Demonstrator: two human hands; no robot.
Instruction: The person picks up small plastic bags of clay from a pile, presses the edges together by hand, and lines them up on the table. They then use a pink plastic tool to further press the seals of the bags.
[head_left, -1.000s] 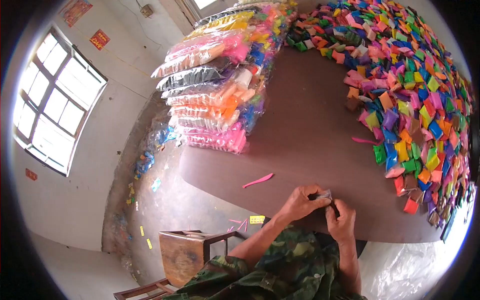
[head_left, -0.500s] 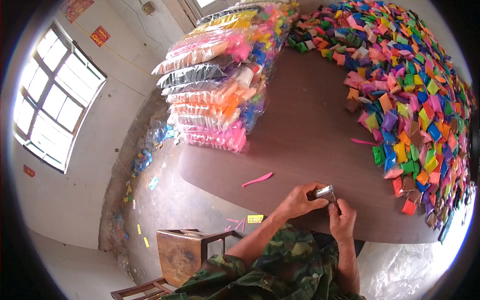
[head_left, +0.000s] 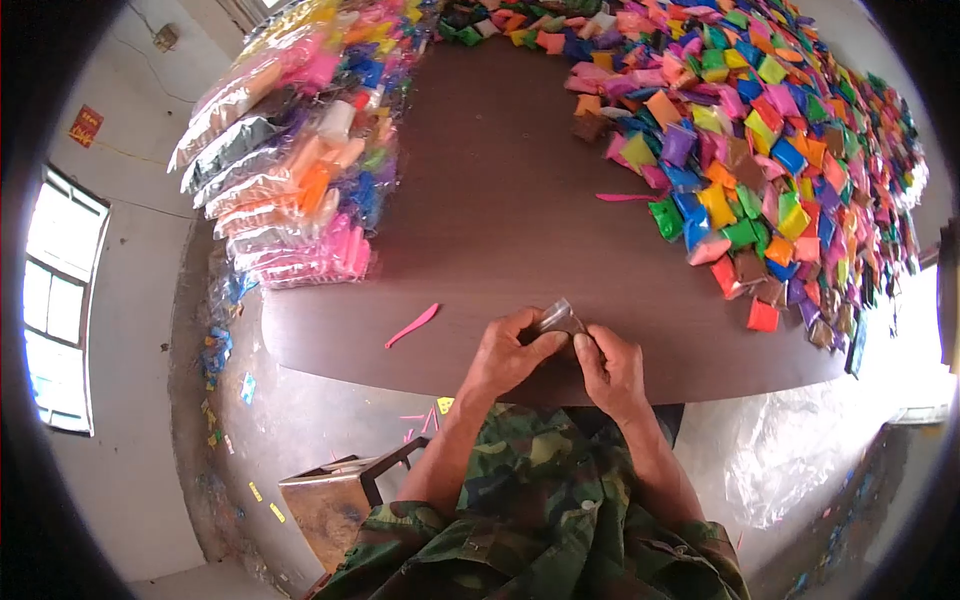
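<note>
Bright daylight, mostly from the left window [head_left: 62, 300], panes blown out white; more hard glare at the right edge. Pale sheen on the table [head_left: 480, 180], brighter toward its near left edge. Highlights on stacked bags [head_left: 290, 180], the clear packet [head_left: 562, 314] and crumpled plastic sheet [head_left: 785, 455] at right. Strong fisheye bowing, black rounded corners. Centre reasonably sharp; rim softer, fine detail lost.

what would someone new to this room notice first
Probably the huge heap of small, brightly coloured packets along the right of the brown table. Then the stack of clear, colour-filled bags at the table's left. Near the front edge, the left hand and right hand pinch a small see-through packet.
</note>
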